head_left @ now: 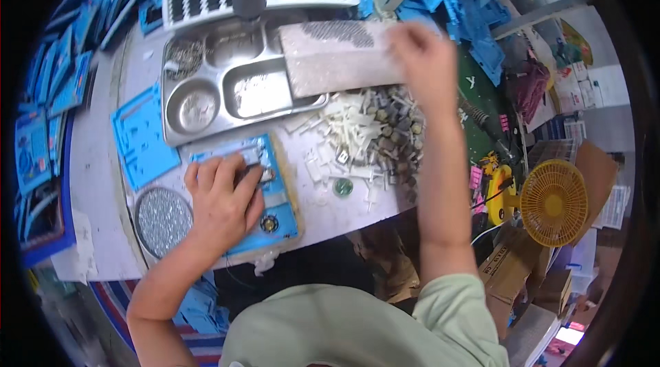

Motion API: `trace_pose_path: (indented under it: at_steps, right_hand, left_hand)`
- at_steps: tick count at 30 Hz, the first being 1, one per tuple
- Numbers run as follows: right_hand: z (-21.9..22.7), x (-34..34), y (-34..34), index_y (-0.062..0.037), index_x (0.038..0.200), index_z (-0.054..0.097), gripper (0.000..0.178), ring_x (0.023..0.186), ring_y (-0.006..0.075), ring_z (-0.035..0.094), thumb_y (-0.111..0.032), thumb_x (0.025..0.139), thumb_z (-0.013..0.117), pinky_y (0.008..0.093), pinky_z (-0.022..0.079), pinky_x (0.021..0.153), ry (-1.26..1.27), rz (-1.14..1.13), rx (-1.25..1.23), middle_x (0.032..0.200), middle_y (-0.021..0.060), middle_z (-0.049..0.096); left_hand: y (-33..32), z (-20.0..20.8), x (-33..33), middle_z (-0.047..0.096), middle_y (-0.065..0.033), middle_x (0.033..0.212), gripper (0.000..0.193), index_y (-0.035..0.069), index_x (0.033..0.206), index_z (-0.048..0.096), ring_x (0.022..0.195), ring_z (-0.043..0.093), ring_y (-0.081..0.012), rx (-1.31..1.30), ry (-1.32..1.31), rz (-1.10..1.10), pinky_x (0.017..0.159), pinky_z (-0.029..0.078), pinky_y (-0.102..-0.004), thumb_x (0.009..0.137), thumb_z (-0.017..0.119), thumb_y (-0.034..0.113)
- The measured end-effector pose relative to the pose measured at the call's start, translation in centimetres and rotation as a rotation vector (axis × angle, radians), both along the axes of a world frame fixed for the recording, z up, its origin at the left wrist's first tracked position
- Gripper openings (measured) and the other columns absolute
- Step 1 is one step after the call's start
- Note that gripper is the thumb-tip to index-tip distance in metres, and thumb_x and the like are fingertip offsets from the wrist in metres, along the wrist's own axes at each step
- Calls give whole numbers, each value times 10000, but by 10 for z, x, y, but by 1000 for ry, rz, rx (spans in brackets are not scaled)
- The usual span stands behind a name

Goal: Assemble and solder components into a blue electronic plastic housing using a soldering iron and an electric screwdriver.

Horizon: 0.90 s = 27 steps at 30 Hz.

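My left hand (pixel 225 198) rests on a blue plastic casing (pixel 280 210), its fingers curled over the upper part and gripping it. A round dark part with a brass-coloured centre (pixel 269 223) and a grey strip show on the casing, right of the fingers; what lies under them is hidden. My right hand (pixel 425 64) is over the right end of a pale flat board (pixel 323 68), smeared by motion, so its fingers cannot be made out. Many small dark pieces (pixel 337 33) lie along the board's far edge.
A steel compartment tray (pixel 180 134) with small metal parts lies partly under the board. White plastic pieces (pixel 354 126) are heaped to the right. A blue panel (pixel 143 136) and a round dish of grey bits (pixel 163 219) sit left. A yellow fan (pixel 553 202) stands far right.
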State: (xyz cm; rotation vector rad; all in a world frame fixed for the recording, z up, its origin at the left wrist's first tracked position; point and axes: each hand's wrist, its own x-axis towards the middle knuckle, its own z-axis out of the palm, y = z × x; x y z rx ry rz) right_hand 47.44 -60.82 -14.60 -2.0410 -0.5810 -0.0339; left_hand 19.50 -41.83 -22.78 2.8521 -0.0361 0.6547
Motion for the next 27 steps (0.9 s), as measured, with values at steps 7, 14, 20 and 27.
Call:
trace_pose_path:
  at_steps: [7,14,20,27]
  right_hand:
    - [-40,263,-30,-118,1319,624,608,1282,413,527,-352,785,797,530,548,965,-517,-474,-917,1343,165,602]
    - [-44,299,-49,-77,1052,675,273,1008,398,699,-279,869,684,523,565,868,-580,-571,-739,1063,170,744]
    - [24,216,-98,51,1220,636,395,974,272,703,-150,891,722,422,566,822,-122,-502,535,1086,137,730]
    - [2,-82,-95,73,1283,602,348,1101,237,669,-123,997,626,419,519,999,402,59,797,1232,147,679]
  left_hand:
    - [0,-3,-2,532,-104,1178,414,133,1134,719,1119,471,-338,-18,75,-41,1000,301,-545,728,754,206]
    - [-1,1,-3,536,-115,1233,431,128,1148,702,1151,462,-348,-6,78,-39,1019,310,-562,729,747,219]
    - [0,-9,-1,552,-133,1281,369,123,1106,705,1223,463,-377,-48,8,-35,1093,280,-575,747,719,203]
    - [22,17,-10,622,-114,1157,291,76,1143,705,940,600,-233,-488,-174,-57,776,487,-351,891,682,218]
